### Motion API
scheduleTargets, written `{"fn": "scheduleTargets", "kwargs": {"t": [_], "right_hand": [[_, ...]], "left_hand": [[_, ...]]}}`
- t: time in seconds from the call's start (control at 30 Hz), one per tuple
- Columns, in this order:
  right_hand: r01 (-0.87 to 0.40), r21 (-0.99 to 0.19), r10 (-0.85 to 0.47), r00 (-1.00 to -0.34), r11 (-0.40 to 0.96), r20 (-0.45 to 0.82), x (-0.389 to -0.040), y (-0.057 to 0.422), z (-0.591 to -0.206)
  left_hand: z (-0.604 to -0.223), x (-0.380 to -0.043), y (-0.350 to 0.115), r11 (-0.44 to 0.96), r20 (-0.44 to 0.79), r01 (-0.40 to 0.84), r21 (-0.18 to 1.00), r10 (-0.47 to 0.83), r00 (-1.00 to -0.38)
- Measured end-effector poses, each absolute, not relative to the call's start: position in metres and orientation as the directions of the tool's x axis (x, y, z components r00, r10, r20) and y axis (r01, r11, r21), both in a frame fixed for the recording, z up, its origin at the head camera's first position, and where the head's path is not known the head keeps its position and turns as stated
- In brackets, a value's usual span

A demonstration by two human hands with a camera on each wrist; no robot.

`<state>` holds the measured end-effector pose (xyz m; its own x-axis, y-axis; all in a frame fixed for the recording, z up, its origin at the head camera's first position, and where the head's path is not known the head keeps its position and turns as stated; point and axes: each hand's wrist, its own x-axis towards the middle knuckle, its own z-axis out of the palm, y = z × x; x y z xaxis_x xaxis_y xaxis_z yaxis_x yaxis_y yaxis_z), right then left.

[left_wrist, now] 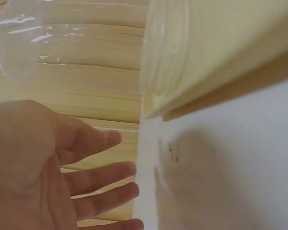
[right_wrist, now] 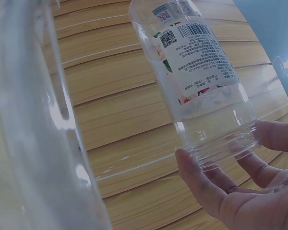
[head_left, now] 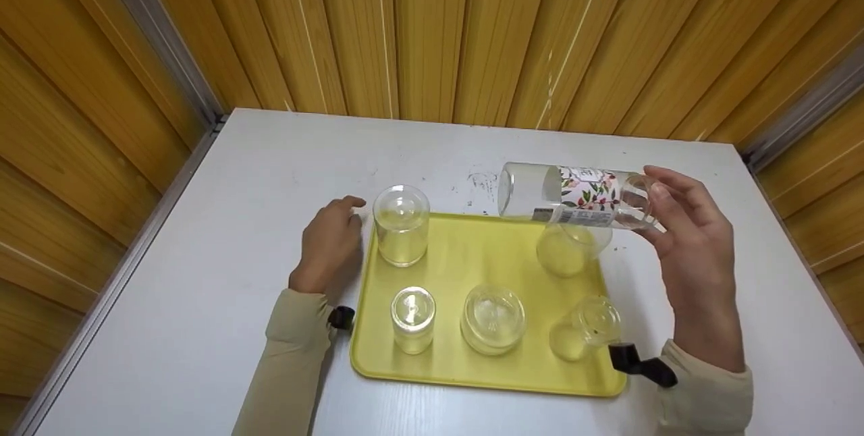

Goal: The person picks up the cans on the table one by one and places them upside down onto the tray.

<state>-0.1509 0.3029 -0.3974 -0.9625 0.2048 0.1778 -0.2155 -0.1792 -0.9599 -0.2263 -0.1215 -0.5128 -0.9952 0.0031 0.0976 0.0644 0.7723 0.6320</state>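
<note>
A clear jar with a floral label (head_left: 588,194) lies sideways in the air over the tray's back right corner. My right hand (head_left: 698,247) grips it by its right end, fingers and thumb round the rim; in the right wrist view the label (right_wrist: 197,62) shows a barcode and printed text. My left hand (head_left: 331,241) is just left of the tray, fingers apart and holding nothing. Nearest to it, a tall clear jar (head_left: 401,227) stands at the tray's back left; the left wrist view shows its threaded end (left_wrist: 165,48) down on the tray.
The yellow tray (head_left: 466,247) lies on a white table (head_left: 223,274). Other clear jars stand at its front left (head_left: 413,320), front middle (head_left: 493,321), front right (head_left: 584,329) and back right (head_left: 574,250), the last partly hidden by the held jar. Wood-patterned walls (head_left: 425,31) enclose the table.
</note>
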Motion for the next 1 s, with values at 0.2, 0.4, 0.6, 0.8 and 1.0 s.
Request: {"fn": "scheduleTargets", "kwargs": {"t": [0.2, 0.4, 0.6, 0.8, 1.0], "right_hand": [[-0.215, -0.958, 0.204, -0.963, -0.187, 0.177, -0.151, 0.302, -0.396], [-0.21, -0.961, 0.197, -0.965, -0.181, 0.174, -0.151, 0.303, -0.395], [-0.21, -0.962, 0.189, -0.966, -0.173, 0.177, -0.151, 0.303, -0.396], [-0.213, -0.963, 0.19, -0.965, -0.167, 0.18, -0.151, 0.303, -0.396], [-0.222, -0.961, 0.18, -0.965, -0.165, 0.192, -0.152, 0.303, -0.396]], "left_hand": [[-0.495, -0.224, -0.113, 0.712, 0.199, 0.066, 0.699, -0.105, -0.974], [-0.476, -0.217, -0.102, 0.594, 0.316, 0.129, 0.794, -0.222, -0.923], [-0.46, -0.209, -0.088, 0.489, 0.399, 0.256, 0.834, -0.213, -0.892], [-0.445, -0.199, -0.072, 0.389, 0.433, 0.345, 0.854, -0.165, -0.886], [-0.429, -0.187, -0.056, 0.222, 0.419, 0.388, 0.895, -0.114, -0.901]]}}
